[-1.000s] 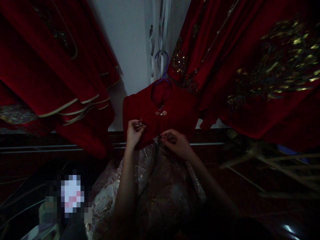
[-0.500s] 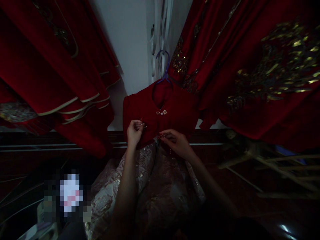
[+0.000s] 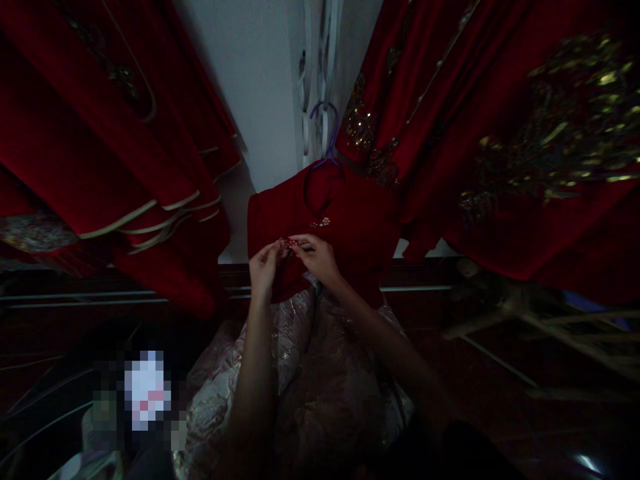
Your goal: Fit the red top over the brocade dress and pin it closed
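Observation:
A small dark red top (image 3: 350, 213) hangs on a purple hanger (image 3: 326, 127) against a white wall. A pearl clasp (image 3: 320, 223) sits below its neckline. My left hand (image 3: 263, 267) and my right hand (image 3: 316, 257) meet at the top's left front, fingers pinched on a small fastening (image 3: 289, 245) that I cannot make out clearly. A pale shiny skirt (image 3: 310, 373) spreads below the top, under my forearms.
Long red garments (image 3: 100, 153) with cream piping hang at the left. Red gowns with gold embroidery (image 3: 540, 140) hang at the right. A dark floor with a wooden stand (image 3: 525, 313) lies at the right. A blurred patch (image 3: 145, 393) sits at lower left.
My right hand has moved up and left from the top's lower hem to join my left hand at the small fastening. My left hand stays almost in place.

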The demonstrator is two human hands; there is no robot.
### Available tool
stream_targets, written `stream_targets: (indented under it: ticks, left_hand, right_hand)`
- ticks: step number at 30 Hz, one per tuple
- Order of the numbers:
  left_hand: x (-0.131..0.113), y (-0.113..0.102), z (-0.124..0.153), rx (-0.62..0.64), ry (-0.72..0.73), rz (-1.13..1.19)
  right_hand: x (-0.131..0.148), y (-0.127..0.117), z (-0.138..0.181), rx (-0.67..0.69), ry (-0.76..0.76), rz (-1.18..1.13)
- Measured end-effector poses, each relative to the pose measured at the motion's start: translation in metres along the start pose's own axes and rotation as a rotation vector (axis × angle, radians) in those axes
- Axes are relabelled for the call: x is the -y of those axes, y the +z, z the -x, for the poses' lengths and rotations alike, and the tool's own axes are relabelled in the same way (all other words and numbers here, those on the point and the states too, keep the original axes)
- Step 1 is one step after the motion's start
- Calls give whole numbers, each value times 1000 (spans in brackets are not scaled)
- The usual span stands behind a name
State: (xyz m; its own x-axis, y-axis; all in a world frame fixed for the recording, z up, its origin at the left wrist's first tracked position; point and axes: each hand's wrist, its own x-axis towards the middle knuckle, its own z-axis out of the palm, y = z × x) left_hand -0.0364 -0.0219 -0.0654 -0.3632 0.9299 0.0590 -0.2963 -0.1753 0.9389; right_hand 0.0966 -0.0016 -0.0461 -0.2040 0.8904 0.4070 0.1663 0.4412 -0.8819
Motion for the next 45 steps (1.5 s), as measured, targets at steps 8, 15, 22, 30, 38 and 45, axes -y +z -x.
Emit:
stream_targets:
  ticks: [8,15,22,30,38,45]
  left_hand:
    - [4,-4,0,45,138,-132]
    - [5,-8,0,-14,208,-273]
    - [7,-10,-5,126,240,-282]
    - [4,-31,-8,214,194,-412]
    - [-1,-54,3,635,110,-838]
    - [-11,-27,11,456,459,-1264]
  right_hand:
    - [3,4,3,-78,-94,150]
    - [2,9,4,-88,-90,166]
    - [-3,1,-8,-16,-61,195]
    - [-1,-37,21,219,112,-61]
    - [-5,-98,87,146,175,209]
    - [1,-86,81,113,131,272]
